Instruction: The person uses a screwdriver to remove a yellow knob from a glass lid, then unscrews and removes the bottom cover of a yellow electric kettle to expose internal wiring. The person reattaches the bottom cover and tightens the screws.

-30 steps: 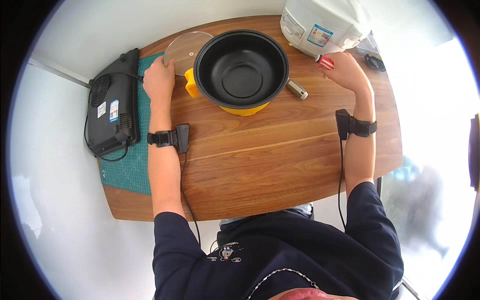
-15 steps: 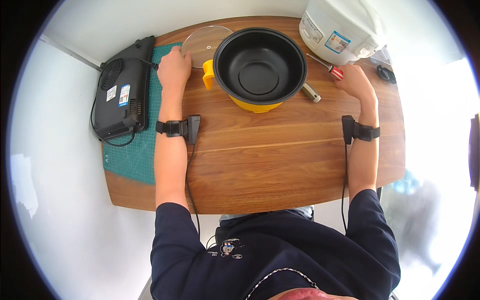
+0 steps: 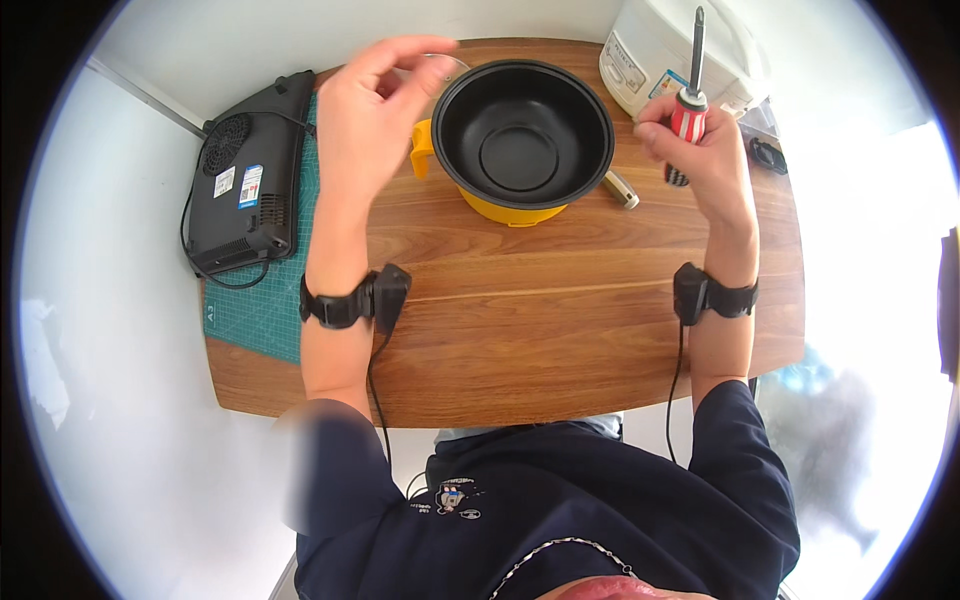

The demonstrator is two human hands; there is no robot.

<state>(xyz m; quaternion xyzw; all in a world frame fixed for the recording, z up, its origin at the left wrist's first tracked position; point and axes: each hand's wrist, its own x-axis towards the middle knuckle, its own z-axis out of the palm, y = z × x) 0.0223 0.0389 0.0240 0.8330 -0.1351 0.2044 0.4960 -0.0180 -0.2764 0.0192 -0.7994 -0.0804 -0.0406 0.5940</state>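
Raised over the back left of the desk, my left hand is empty with fingers loosely bent and apart, partly hiding a glass lid. My right hand grips a screwdriver with a red and white striped handle, its metal tip pointing up in front of the rice cooker. Between my hands stands a yellow pot with a black bowl and a yellow side handle. A grey handle shows at the pot's right.
A black appliance with vents and a cord lies on a green cutting mat at the left. A white rice cooker stands at the back right, beside a small black object. Walls border the wooden desk.
My left hand has risen away from the lid, its fingers spreading. My right hand has lifted the screwdriver from a slanted position to upright, tip up.
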